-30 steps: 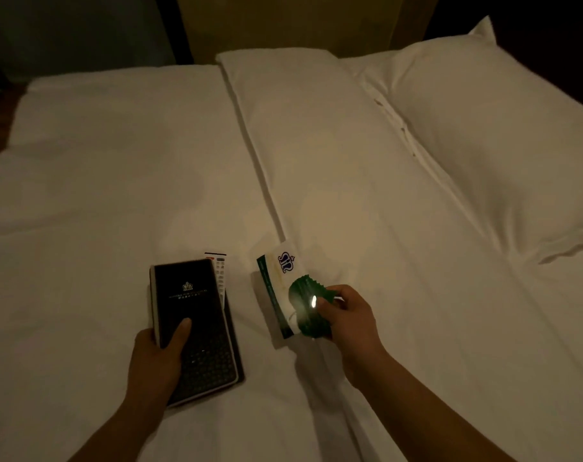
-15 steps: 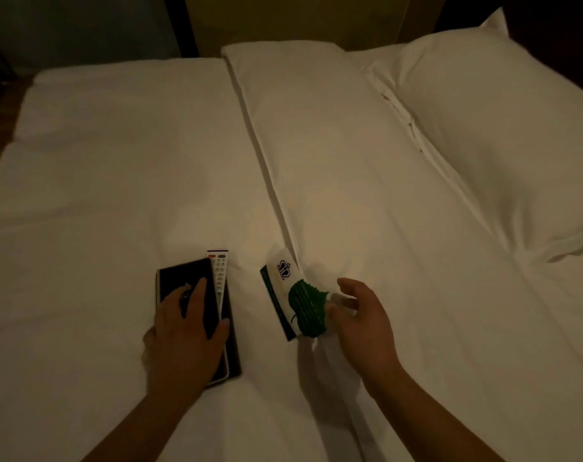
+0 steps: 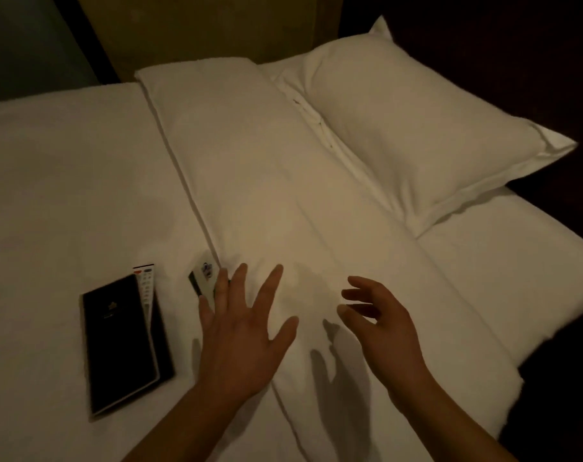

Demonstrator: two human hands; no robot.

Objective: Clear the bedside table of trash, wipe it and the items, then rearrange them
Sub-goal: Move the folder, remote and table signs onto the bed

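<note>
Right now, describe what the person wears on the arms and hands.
Nothing shows: the left hand and right hand are bare, without gloves, rings or a watch, and both forearms are uncovered down to the picture's lower edge. Dim light could hide small details.

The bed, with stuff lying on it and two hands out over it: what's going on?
A person leans over a white bed, holding nothing in either hand. The left hand is spread open, its fingers hiding part of a small white card on the sheet. The right hand hangs open beside it. Further left lie a black folder and a white remote control tucked along its right edge, both untouched. No bedside table is in view.
</note>
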